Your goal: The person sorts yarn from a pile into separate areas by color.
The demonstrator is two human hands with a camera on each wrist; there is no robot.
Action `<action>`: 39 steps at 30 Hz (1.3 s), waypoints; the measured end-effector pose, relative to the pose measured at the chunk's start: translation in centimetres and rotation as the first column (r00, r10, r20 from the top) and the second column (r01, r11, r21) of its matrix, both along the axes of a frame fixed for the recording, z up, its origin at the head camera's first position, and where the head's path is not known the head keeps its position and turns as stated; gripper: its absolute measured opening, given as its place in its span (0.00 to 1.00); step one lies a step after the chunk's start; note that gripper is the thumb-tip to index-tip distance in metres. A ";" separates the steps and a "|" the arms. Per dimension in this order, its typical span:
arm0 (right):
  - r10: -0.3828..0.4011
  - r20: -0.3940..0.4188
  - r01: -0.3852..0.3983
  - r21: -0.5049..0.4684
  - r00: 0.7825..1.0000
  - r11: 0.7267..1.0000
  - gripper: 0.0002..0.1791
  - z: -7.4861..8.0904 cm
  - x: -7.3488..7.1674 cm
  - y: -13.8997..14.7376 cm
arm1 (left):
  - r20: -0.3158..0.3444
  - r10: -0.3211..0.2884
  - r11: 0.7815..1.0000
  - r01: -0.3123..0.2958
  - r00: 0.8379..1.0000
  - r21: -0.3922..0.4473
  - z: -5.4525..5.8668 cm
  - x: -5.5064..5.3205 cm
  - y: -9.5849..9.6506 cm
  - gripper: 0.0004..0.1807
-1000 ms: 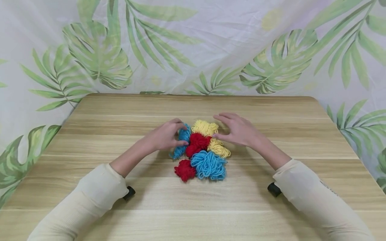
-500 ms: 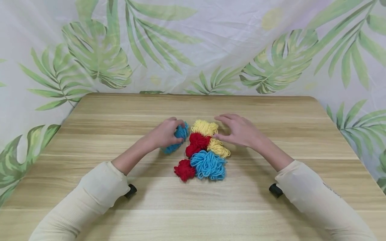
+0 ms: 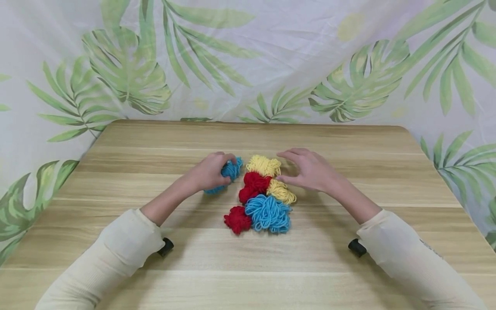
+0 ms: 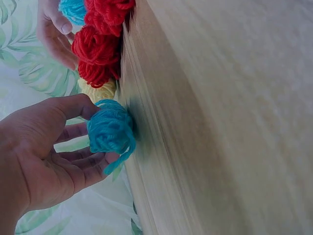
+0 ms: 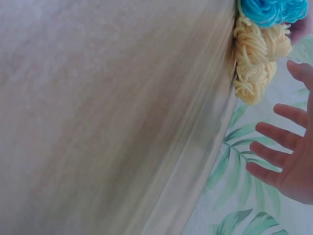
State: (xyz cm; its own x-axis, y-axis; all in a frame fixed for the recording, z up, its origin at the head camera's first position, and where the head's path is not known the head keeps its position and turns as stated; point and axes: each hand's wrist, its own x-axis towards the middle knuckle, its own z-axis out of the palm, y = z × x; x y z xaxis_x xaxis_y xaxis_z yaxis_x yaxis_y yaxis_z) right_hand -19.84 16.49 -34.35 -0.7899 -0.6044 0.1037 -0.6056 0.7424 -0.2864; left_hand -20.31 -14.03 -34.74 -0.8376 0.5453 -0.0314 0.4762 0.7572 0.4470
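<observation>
My left hand (image 3: pixel 211 173) grips a bundle of blue yarn (image 4: pixel 110 128) between thumb and fingers, at the left of the yarn group. A strip of bare table separates that bundle from the rest. My right hand (image 3: pixel 310 170) hovers with spread, relaxed fingers at the right of the pile and holds nothing; its thumb comes near the yellow yarn. The pile has a yellow bundle (image 3: pixel 263 165) at the back and another yellow bundle (image 3: pixel 281 191) at the right. A red bundle (image 3: pixel 254 187) lies in the middle, a larger blue bundle (image 3: pixel 268 213) in front, and a red bundle (image 3: pixel 238 219) at front left.
All the yarn lies on a wood-grain table (image 3: pixel 248 275) with rounded far corners. Behind it hangs a white cloth (image 3: pixel 279 56) printed with green leaves. Black wrist-worn devices (image 3: pixel 165 247) show below both sleeves.
My left hand has closed on the left blue yarn bundle and drawn it leftward, away from the red and yellow ones. The right hand has stayed almost in place.
</observation>
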 end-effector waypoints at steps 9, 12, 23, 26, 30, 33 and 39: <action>-0.010 0.025 0.010 -0.010 1.000 1.000 0.41 0.1 0.3 0.0 | -0.005 0.019 0.999 -0.019 1.000 0.032 -0.3 0.0 -0.8 0.22; -0.008 0.035 0.008 -0.018 0.999 1.000 0.41 0.2 0.4 -0.1 | -0.006 0.035 0.999 -0.035 0.999 0.037 -0.2 0.0 -1.2 0.23; 0.029 0.059 -0.025 -0.061 0.998 0.998 0.39 0.1 0.9 -0.6 | -0.011 0.081 0.996 -0.080 0.997 0.047 0.2 0.2 -2.6 0.23; 0.035 0.072 -0.030 -0.078 0.997 0.997 0.38 0.2 0.9 -0.8 | -0.024 0.088 0.995 -0.087 0.996 0.052 0.2 0.2 -3.2 0.23; 0.052 0.090 -0.041 -0.121 0.995 0.992 0.36 0.3 1.0 -1.0 | -0.053 0.093 0.994 -0.090 0.994 0.063 0.2 0.3 -4.1 0.22; 0.070 0.093 -0.054 -0.162 0.993 0.985 0.34 0.2 1.0 -1.1 | -0.056 0.106 0.992 -0.102 0.993 0.069 0.3 0.4 -4.8 0.22; 0.104 0.091 -0.081 -0.225 0.990 0.971 0.31 0.1 1.0 -1.3 | -0.059 0.133 0.989 -0.129 0.989 0.074 0.8 0.6 -6.1 0.24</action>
